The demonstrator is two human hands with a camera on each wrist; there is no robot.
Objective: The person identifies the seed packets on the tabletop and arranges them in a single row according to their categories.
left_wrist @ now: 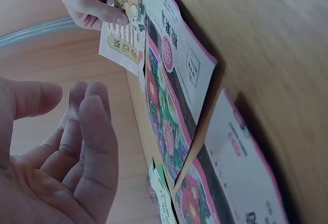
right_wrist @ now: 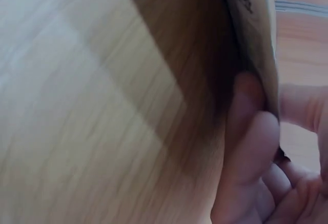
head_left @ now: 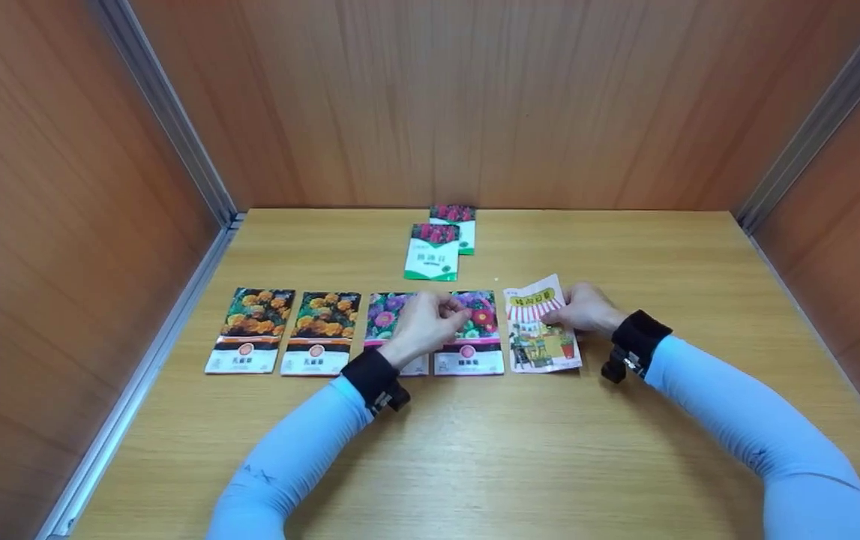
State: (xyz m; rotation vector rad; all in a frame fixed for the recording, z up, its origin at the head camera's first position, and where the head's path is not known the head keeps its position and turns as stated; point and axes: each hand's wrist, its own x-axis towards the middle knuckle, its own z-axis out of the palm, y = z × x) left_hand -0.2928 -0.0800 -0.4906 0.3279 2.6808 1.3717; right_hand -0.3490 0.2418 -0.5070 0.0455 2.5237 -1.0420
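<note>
My right hand (head_left: pixel 587 309) pinches the right edge of a seed packet (head_left: pixel 538 341) with a striped awning picture, thumb on its front and fingers behind. In the right wrist view, the packet's underside (right_wrist: pixel 256 24) stands off the table above my fingertips (right_wrist: pixel 264 131). My left hand (head_left: pixel 426 328) hovers over two pink-banded flower seed packets, its fingers loosely curved with nothing between them. It partly hides the left pink packet (head_left: pixel 382 319); the right pink packet (head_left: pixel 468 354) lies beside the awning packet.
Two orange-flower seed packets (head_left: pixel 252 330) lie at the left end of the row. Behind the row, a green-and-white packet (head_left: pixel 431 259) overlaps another like it (head_left: pixel 467 217). Wooden panels (head_left: pixel 474 105) enclose the table (head_left: pixel 474 465) at the back and sides.
</note>
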